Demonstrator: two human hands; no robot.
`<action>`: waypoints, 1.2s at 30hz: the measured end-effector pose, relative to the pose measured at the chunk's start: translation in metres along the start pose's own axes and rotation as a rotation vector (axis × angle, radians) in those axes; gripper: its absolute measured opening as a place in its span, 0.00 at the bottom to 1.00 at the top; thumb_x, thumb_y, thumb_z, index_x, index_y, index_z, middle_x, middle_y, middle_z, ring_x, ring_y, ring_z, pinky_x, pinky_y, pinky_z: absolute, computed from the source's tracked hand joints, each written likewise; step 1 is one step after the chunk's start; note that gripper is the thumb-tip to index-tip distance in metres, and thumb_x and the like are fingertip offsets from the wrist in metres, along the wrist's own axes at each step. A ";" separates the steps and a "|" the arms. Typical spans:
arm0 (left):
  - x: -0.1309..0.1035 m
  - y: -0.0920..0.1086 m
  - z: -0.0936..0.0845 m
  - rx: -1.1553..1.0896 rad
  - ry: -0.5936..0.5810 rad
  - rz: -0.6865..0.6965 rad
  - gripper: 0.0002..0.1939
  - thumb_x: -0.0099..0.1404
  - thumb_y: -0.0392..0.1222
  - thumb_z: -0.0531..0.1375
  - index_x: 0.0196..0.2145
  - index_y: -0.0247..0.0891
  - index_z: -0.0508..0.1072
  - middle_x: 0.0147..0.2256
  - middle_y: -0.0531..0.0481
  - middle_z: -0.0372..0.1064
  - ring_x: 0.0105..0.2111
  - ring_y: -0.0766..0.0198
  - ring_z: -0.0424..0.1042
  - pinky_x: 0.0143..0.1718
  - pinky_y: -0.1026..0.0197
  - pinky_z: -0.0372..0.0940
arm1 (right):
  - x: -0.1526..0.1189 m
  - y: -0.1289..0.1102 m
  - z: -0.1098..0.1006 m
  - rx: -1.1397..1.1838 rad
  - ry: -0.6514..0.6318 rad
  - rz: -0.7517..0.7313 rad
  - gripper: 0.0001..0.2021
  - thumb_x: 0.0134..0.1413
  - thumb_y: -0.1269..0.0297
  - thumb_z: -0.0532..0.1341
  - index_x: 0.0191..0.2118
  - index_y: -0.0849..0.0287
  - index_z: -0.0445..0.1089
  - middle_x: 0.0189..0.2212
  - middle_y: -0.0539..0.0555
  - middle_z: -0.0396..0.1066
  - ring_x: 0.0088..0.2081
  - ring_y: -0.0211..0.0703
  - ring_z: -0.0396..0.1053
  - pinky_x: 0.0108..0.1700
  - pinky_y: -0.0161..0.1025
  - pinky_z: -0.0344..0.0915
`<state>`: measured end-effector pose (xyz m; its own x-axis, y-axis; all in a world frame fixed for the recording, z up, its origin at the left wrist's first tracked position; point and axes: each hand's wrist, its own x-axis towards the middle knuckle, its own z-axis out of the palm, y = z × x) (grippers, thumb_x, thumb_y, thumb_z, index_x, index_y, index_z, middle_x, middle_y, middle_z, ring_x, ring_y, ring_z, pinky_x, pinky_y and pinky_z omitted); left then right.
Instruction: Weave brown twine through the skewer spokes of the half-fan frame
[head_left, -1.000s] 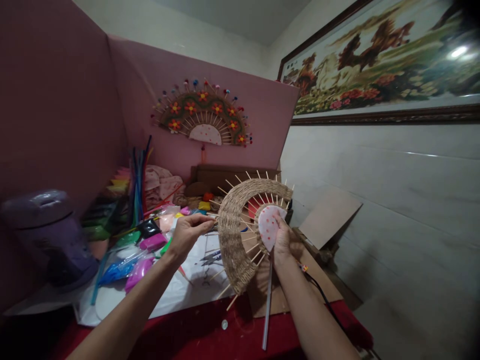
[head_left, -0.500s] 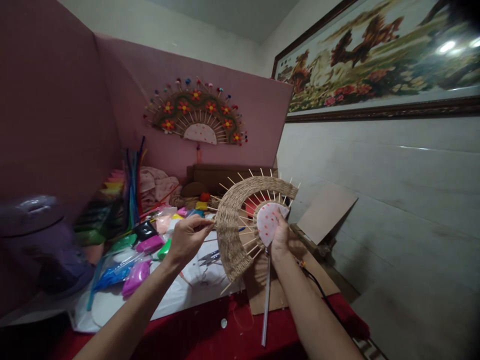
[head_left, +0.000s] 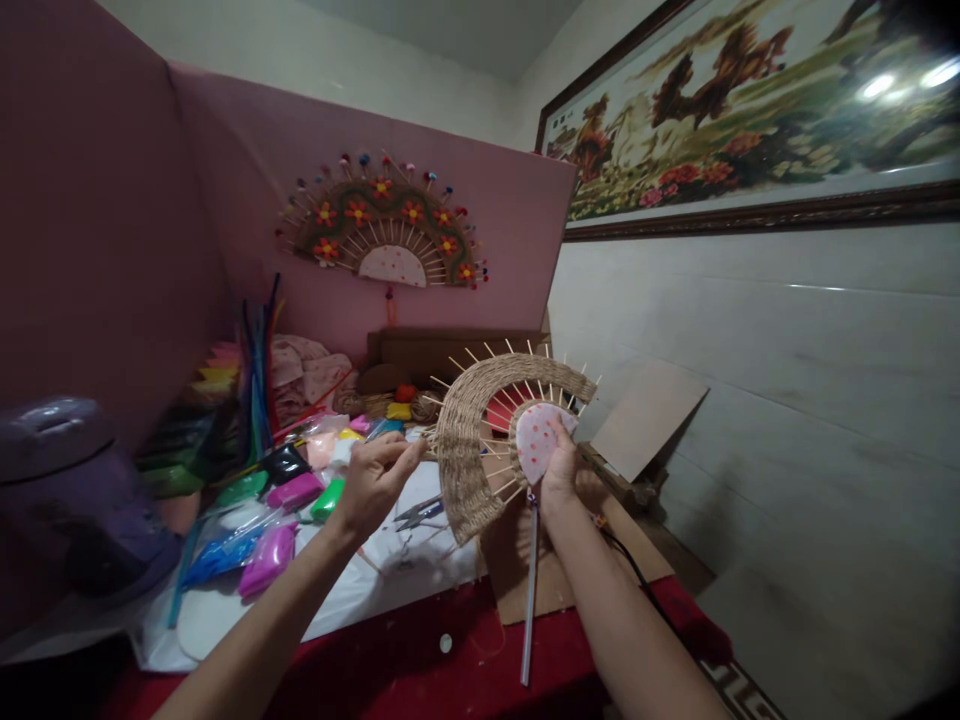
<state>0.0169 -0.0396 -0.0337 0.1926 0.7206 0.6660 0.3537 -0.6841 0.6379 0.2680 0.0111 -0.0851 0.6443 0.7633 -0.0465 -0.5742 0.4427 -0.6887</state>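
Note:
A half-round woven fan (head_left: 469, 440) of brown twine on thin pale sticks is held up above the table. My right hand (head_left: 559, 470) grips its white, red-dotted base (head_left: 541, 440), thumb on the front and fingers hidden behind. Below the base hangs a clear, slim rod or tube (head_left: 529, 600). My left hand (head_left: 382, 475) is closed in a pinch at the fan's left outer edge, on the tip of a stick; the fingertips are slightly blurred there. Scissors (head_left: 420, 512) lie on the white sheet under the fan, between both hands.
Colourful clay packets (head_left: 270, 555) are heaped at the left on a white sheet (head_left: 352, 590). Cardboard (head_left: 517, 590) lies on the red cloth (head_left: 405, 660). A purple container (head_left: 67, 500) stands far left. A decorated fan (head_left: 386, 215) hangs on the pink panel (head_left: 510, 230).
The view has shifted slightly. The fan is turned a little, its lower left end now higher. Both hands keep their places on it.

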 end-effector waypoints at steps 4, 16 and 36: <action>0.001 -0.003 0.002 -0.179 0.015 -0.147 0.18 0.58 0.53 0.57 0.23 0.37 0.78 0.21 0.49 0.64 0.26 0.64 0.62 0.28 0.63 0.57 | -0.005 -0.003 0.003 -0.021 -0.005 0.043 0.20 0.43 0.54 0.61 0.41 0.60 0.69 0.28 0.50 0.74 0.28 0.39 0.71 0.34 0.37 0.69; -0.002 -0.003 0.018 -0.792 -0.029 -0.573 0.27 0.58 0.60 0.53 0.26 0.30 0.75 0.18 0.54 0.55 0.18 0.72 0.50 0.18 0.67 0.43 | -0.002 0.000 0.001 -0.022 0.056 0.027 0.18 0.43 0.56 0.61 0.40 0.60 0.70 0.32 0.50 0.75 0.31 0.37 0.71 0.35 0.35 0.68; -0.013 0.000 0.023 0.137 -0.088 0.056 0.10 0.60 0.39 0.56 0.31 0.37 0.78 0.26 0.48 0.69 0.27 0.64 0.66 0.30 0.63 0.58 | -0.002 -0.007 0.002 0.017 0.170 -0.138 0.21 0.41 0.53 0.63 0.40 0.62 0.69 0.33 0.52 0.73 0.31 0.39 0.71 0.33 0.38 0.69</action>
<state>0.0358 -0.0459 -0.0513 0.2928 0.6932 0.6586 0.4606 -0.7059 0.5381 0.2701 0.0077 -0.0786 0.7926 0.6051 -0.0752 -0.4822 0.5464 -0.6848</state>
